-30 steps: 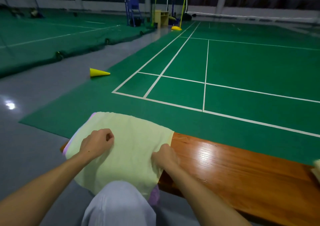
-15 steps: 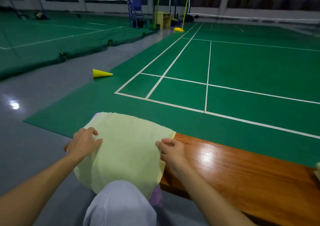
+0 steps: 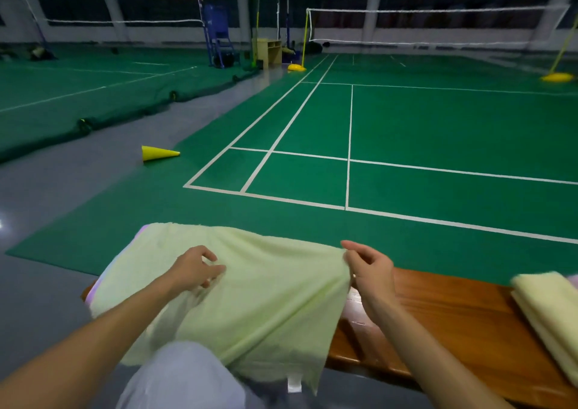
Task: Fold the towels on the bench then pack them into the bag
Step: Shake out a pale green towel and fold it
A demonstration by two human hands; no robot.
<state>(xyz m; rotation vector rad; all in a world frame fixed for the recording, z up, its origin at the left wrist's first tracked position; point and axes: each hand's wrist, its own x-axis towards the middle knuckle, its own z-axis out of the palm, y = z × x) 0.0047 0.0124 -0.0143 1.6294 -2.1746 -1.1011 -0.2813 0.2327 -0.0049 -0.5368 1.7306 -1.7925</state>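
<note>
I'm looking down over a green court (image 3: 438, 133), w/ a wooden bench (image 3: 438, 321) running across the bottom right, edge toward me. A pale yellow-green towel (image 3: 250, 299) lies spread over the bench's left end, its near part hanging off the front edge over my knee (image 3: 181, 377). A lilac layer (image 3: 93, 289) peeks out along its left side, prob. another towel underneath, can't tell for sure. At far right on the bench sits a folded towel stack (image 3: 550, 314). No bag in view. A yellow cone (image 3: 158, 153) lies on the floor, well apart.

Left hand (image 3: 195, 267) sits on the towel's middle-left, fingers curled and bunching cloth under them. Right hand (image 3: 370, 267) pinches the towel's far right corner btwn thumb and forefinger, lifted a bit off the bench, other fingers loose.

My read: this is the first fold, just being set up. To do it well I'd get the left hand onto a matching corner instead of mid-cloth, pull the edge taut btwn both hands so wrinkles go, then bring corners across to meet the opposite edge squarely. Keep the lilac layer from dragging along.
</note>
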